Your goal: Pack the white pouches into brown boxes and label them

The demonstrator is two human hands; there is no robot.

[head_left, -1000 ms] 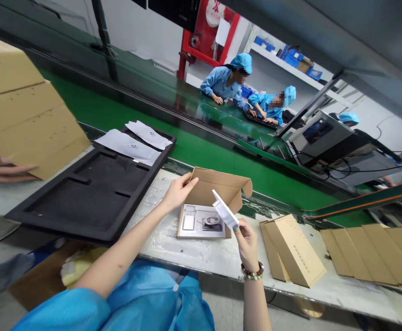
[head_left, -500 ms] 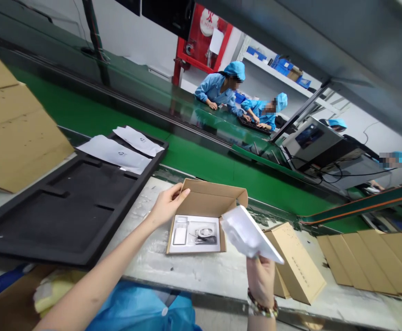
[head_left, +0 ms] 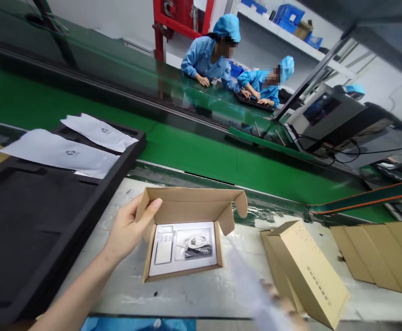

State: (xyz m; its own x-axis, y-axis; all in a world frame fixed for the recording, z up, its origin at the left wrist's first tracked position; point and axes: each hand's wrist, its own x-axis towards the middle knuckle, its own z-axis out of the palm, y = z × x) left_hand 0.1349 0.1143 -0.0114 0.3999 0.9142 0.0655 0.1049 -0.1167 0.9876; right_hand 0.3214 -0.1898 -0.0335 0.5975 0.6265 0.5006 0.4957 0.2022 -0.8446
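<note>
An open cardboard box (head_left: 183, 207) sits on the work surface, its lid raised. Inside, a white tray (head_left: 180, 266) holds a coiled white cable (head_left: 198, 242), a dark item in clear wrap (head_left: 198, 251) and a pale rectangular block (head_left: 164, 252). My left hand (head_left: 128, 225) grips the left end of the lid, thumb on its inner face. To the right of the box, my right hand (head_left: 281, 303) holds a white pouch (head_left: 251, 285). Both are smeared by motion, and the pouch's contents cannot be made out.
A black foam tray (head_left: 83, 234) with white printed pouches (head_left: 63, 151) lies at left. Closed cardboard boxes (head_left: 311, 271) lean at right, with several more (head_left: 380, 253) beyond. A green conveyor belt (head_left: 187, 147) runs behind. Co-workers in blue caps (head_left: 209, 59) sit across it.
My right hand has swung down with the white pouch, lower in the view. My left hand still holds the lid. The view has shifted, bringing the box nearer.
</note>
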